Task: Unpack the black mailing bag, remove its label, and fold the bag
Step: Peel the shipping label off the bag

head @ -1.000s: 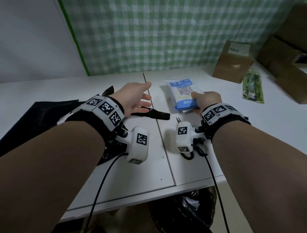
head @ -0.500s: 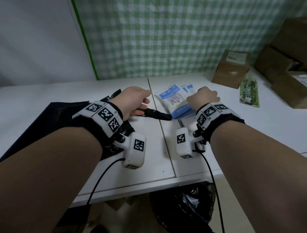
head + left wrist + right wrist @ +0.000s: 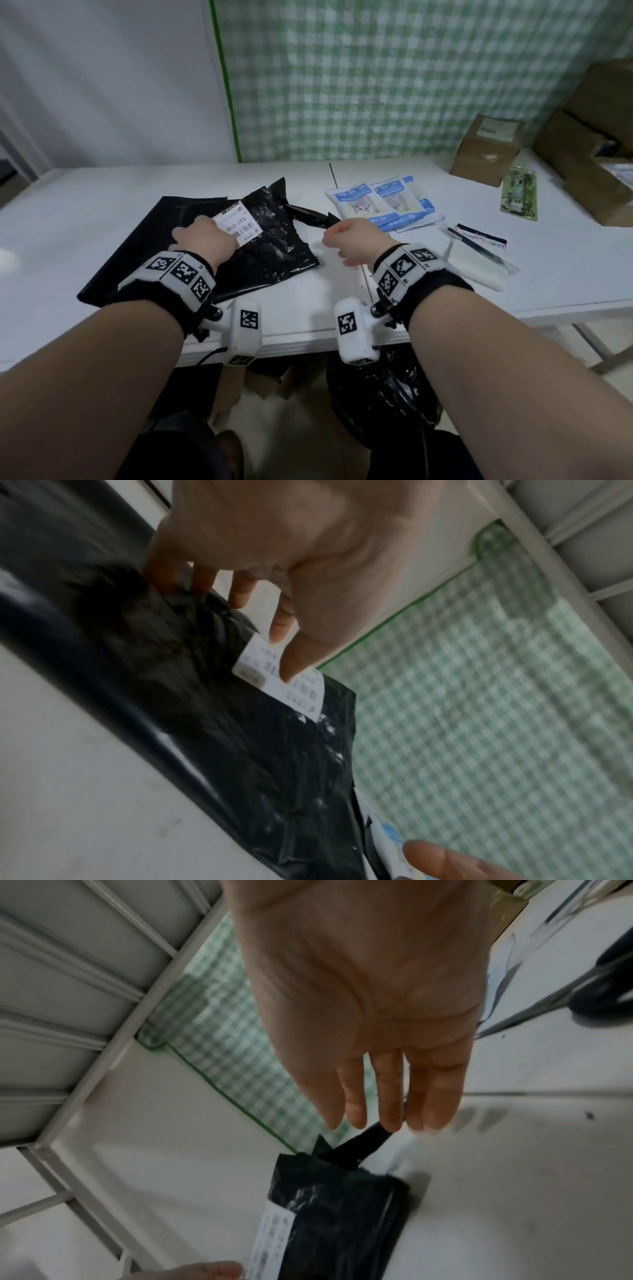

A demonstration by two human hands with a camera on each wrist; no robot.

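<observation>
Unpacking looks done; my left hand (image 3: 205, 240) presses straight fingers on the label (image 3: 239, 222), right hand (image 3: 356, 240) loose, empty. Next: pinch a corner, peel.

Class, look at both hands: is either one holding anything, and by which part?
Nothing is gripped. The left hand rests with straight fingers on the black mailing bag beside its label; the right hand hangs open above the table.
</observation>
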